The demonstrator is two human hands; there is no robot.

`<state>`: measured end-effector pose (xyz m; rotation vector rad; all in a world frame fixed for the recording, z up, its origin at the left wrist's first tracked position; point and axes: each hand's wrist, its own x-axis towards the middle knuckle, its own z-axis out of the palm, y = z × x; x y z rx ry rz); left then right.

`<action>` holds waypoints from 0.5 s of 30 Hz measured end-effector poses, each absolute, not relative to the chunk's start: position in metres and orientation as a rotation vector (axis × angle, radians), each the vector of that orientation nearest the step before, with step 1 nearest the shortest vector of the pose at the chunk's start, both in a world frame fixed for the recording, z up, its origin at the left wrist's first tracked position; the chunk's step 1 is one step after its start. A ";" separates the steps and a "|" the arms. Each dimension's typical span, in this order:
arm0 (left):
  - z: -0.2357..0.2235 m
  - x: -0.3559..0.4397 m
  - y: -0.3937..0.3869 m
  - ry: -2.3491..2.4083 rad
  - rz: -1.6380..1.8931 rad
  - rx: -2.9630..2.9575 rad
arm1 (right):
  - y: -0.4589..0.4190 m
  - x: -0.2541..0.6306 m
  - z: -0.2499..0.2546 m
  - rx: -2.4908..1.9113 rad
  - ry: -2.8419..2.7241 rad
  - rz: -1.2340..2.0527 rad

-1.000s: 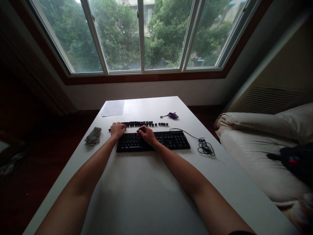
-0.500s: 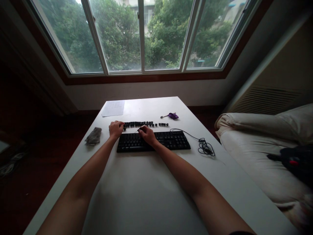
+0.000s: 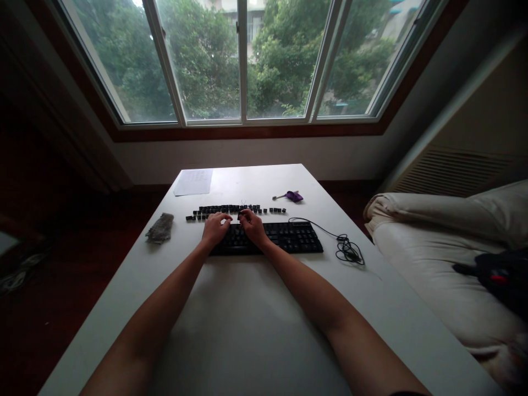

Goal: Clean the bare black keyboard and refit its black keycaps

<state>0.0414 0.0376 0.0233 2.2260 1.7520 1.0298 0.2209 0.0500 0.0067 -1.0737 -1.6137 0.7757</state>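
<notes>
The black keyboard (image 3: 284, 236) lies across the white table, its left part under my hands. My left hand (image 3: 215, 229) is over the keyboard's upper left, fingers curled and thumb near the fingertips; anything between them is too small to make out. Close beside it, my right hand (image 3: 252, 227) is closed on a small dark tool (image 3: 240, 215) with thin wires pointing up, which looks like a keycap puller. Just beyond the keyboard, loose black keycaps (image 3: 218, 209) stand in rows, with a few more keycaps (image 3: 190, 218) at the left end.
A crumpled grey cloth (image 3: 160, 228) lies left of the keyboard. Farther back are a sheet of paper (image 3: 193, 182) and a purple item with a brush-like handle (image 3: 293, 196). The coiled cable (image 3: 348, 251) rests on the right. A cushioned seat (image 3: 421, 242) flanks the table.
My left hand has moved right, from the left end of the keycap rows to the keyboard beside my right hand. The tool in my right hand has turned so its wires point upward.
</notes>
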 end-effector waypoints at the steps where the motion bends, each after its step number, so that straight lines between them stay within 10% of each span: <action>1: 0.021 0.044 0.035 1.739 1.009 2.239 | 0.050 0.221 0.007 -1.075 -1.617 0.771; 15: 0.017 0.045 0.011 1.723 0.875 2.442 | 0.058 0.231 0.013 -0.835 -2.059 0.820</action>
